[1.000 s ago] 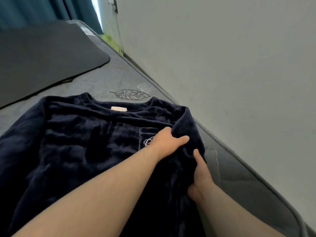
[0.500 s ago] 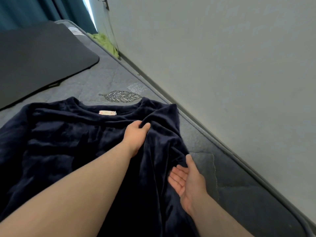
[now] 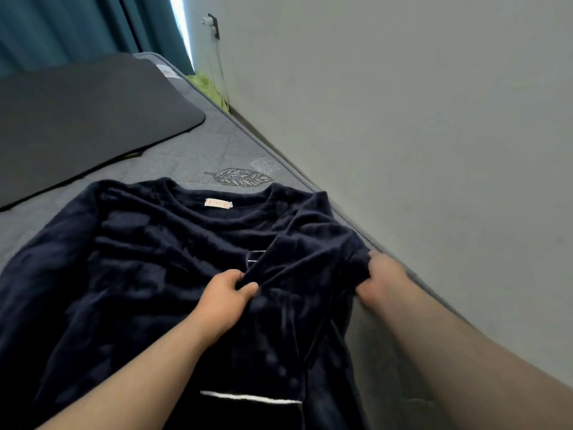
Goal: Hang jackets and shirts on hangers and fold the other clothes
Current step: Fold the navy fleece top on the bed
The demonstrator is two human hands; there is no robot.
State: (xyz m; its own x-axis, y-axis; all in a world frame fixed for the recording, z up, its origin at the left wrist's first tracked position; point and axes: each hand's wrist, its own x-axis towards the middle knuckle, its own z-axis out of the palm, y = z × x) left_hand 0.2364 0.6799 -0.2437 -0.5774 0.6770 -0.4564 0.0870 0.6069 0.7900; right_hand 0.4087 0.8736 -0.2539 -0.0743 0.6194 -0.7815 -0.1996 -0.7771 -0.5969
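Head view. A dark navy fleece top (image 3: 148, 274) lies spread, neck towards the upper centre of the frame, on a grey mattress (image 3: 217, 156) that runs along the wall (image 3: 403, 119) at right; its pale neck label (image 3: 219, 203) shows at upper centre. The left hand (image 3: 224, 294), at frame centre, pinches a ridge of the fabric between thumb and curled fingers. The right hand (image 3: 383, 279), at centre right and motion-blurred, appears clenched on the gathered sleeve end near the mattress edge. Between the two hands a band of cloth is lifted and drawn taut. A white piping line (image 3: 248, 397) crosses the garment at lower centre. A black mat (image 3: 77, 119) occupies the upper left; a teal curtain (image 3: 77, 23) hangs behind it. Step in hand, as judged: folding the right-side sleeve inward across the body of the top. The next move probably calls for carrying the held band leftward over the chest and laying it flat, both grips releasing together so no crease bunches. Against the frame half a second earlier: the right hand, then open palm-up beside the cloth, now grips it; the left hand has moved lower on the chest, and the chest pocket it covered shows again.
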